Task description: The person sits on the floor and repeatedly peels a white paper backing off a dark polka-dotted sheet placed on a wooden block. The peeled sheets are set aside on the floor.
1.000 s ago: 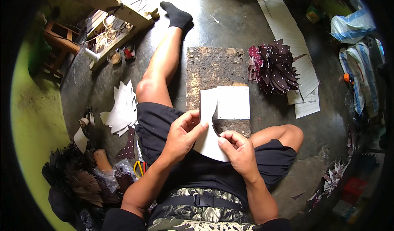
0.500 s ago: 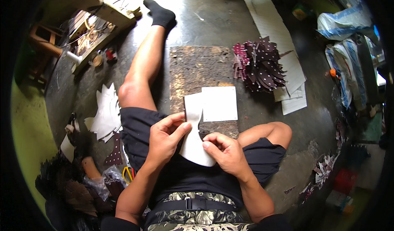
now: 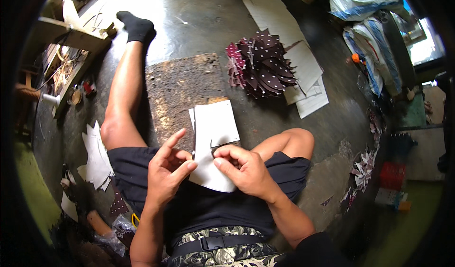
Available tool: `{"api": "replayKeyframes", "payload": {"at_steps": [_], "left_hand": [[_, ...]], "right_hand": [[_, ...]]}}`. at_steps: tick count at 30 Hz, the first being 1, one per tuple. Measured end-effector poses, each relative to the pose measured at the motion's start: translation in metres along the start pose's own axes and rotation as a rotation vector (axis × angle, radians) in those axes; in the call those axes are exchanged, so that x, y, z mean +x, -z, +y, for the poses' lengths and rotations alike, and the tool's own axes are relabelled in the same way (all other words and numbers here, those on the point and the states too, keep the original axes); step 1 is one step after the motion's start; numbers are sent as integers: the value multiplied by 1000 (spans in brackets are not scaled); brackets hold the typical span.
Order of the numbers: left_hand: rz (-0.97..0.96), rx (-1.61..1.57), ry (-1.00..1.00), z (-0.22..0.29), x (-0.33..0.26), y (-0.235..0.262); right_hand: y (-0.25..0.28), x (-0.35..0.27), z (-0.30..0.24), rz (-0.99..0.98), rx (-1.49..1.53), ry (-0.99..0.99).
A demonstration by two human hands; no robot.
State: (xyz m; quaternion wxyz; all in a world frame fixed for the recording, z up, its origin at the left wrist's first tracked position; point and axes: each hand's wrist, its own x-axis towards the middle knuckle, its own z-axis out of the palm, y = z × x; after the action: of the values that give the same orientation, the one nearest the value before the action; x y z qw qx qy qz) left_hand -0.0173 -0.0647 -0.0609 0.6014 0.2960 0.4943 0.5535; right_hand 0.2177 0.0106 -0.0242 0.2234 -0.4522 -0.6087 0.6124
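A white-faced, dark-edged cut piece [image 3: 212,176], narrow in the waist and flared at its lower end, lies across the front of my lap. My left hand [image 3: 166,170] pinches its left edge between thumb and fingers, with the index finger raised. On the opposite edge, my right hand [image 3: 244,170] grips the narrow waist with thumb and curled fingers. The upper part of the piece overlaps a white square sheet [image 3: 226,117] with small corner holes. Beneath both is a rough, worn board [image 3: 177,84].
Dark polka-dot cut pieces [image 3: 265,70] are heaped right of the board, beside long pale sheets [image 3: 308,65]. White cut pieces [image 3: 96,155] lie by my left knee. A wooden stand [image 3: 76,39] is at far left; plastic-wrapped bundles [image 3: 367,4] stand at far right.
The view has shifted, so the surroundings appear further left. My left index finger has lifted off the white piece. My right hand has moved up to its waist.
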Motion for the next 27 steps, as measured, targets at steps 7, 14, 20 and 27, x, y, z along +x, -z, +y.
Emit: {"api": "replayKeyframes", "payload": {"at_steps": [7,14,20,27], "left_hand": [[11,19,42,3,-8,24],[192,130,40,21,-60,83],[608,166,-71,47,-110,201],[1125,610,-26,59,-145,341]], "right_hand": [[116,-3,17,407,45,76],[347,-28,123,1002,133,243],[466,-68,293,1068,156,-289],[430,-79,310,1111,-667,-252]]}}
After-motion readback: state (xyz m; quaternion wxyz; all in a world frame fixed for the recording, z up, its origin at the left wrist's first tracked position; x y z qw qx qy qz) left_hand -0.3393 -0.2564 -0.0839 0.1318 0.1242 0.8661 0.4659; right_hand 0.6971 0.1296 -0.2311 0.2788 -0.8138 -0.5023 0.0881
